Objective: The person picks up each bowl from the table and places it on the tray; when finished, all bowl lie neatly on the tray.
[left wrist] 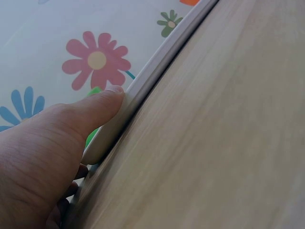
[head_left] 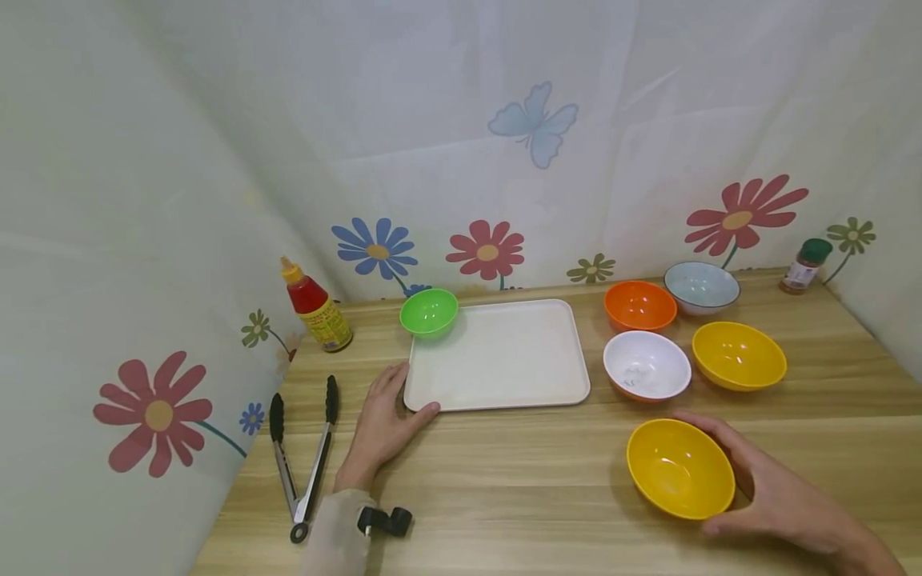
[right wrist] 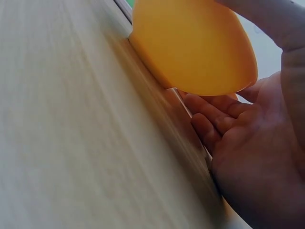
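Observation:
A white tray (head_left: 504,360) lies on the wooden table, and my left hand (head_left: 382,424) holds its near left corner. In the left wrist view, the thumb (left wrist: 97,109) rests on the tray's front rim while the other fingers sit lower at the corner, partly hidden. At the near right, my right hand (head_left: 785,488) grips a yellow bowl (head_left: 680,470) from its right side, thumb at the near edge and fingers round the far side. The right wrist view shows this bowl's outer wall (right wrist: 195,47) close over the table. A green bowl (head_left: 429,313) overlaps the tray's far left corner.
Beyond the held bowl stand a white bowl (head_left: 647,366), another yellow bowl (head_left: 739,357), an orange bowl (head_left: 639,306) and a pale blue bowl (head_left: 702,288). Spread tongs (head_left: 317,472) and a red sauce bottle (head_left: 318,312) are at left. A green-capped jar (head_left: 805,266) stands far right.

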The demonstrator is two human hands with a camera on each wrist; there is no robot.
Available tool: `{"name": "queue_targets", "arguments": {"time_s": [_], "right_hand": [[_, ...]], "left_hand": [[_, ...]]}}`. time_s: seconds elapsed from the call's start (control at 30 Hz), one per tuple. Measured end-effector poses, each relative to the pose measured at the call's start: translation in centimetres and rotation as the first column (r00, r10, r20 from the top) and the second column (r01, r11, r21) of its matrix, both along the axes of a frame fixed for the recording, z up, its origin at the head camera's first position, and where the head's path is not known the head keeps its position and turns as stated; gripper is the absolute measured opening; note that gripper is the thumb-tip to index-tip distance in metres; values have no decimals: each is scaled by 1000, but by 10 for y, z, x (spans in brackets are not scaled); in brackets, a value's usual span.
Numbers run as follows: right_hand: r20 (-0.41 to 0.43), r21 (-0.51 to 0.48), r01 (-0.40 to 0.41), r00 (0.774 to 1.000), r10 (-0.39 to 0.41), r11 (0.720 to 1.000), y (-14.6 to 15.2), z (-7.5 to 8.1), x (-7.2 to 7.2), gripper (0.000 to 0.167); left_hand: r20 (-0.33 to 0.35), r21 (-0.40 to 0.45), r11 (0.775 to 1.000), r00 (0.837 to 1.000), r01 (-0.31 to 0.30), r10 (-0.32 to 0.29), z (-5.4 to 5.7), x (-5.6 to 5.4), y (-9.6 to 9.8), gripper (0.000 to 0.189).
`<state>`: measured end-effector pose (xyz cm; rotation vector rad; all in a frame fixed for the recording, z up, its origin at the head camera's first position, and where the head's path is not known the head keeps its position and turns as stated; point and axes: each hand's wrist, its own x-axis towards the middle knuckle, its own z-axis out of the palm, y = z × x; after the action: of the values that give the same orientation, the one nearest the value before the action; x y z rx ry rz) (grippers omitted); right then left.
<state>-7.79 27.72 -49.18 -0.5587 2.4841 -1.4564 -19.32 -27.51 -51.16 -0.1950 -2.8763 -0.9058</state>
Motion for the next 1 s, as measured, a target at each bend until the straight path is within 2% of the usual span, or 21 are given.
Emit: {"name": "queue_targets", "arguments": {"time_s": [0.1, 0.2, 0.53, 0.83, 1.0], "right_hand": [[-47, -22, -10, 999, 8, 1000, 0, -1, 0, 108], [-58, -51, -19, 998, 16, 999, 0, -2, 0, 107], [17, -212, -63, 997, 69, 975, 2, -4, -3, 103], [39, -202, -28, 999, 36, 979, 0, -2, -3, 101], [-14, -258, -35, 999, 33, 966, -1, -1, -3, 100]], "left_hand": [[3, -5, 1000, 1000, -3, 3, 0, 0, 0, 104], [7, -8, 1000, 1000, -6, 6, 0, 0, 0, 105], [14, -10, 1000, 1000, -9, 9, 0, 0, 1, 106], [19, -12, 1000, 1000, -7, 7, -1, 0, -1, 106], [18, -15, 1000, 1000, -4, 5, -1, -1, 0, 106]]}}
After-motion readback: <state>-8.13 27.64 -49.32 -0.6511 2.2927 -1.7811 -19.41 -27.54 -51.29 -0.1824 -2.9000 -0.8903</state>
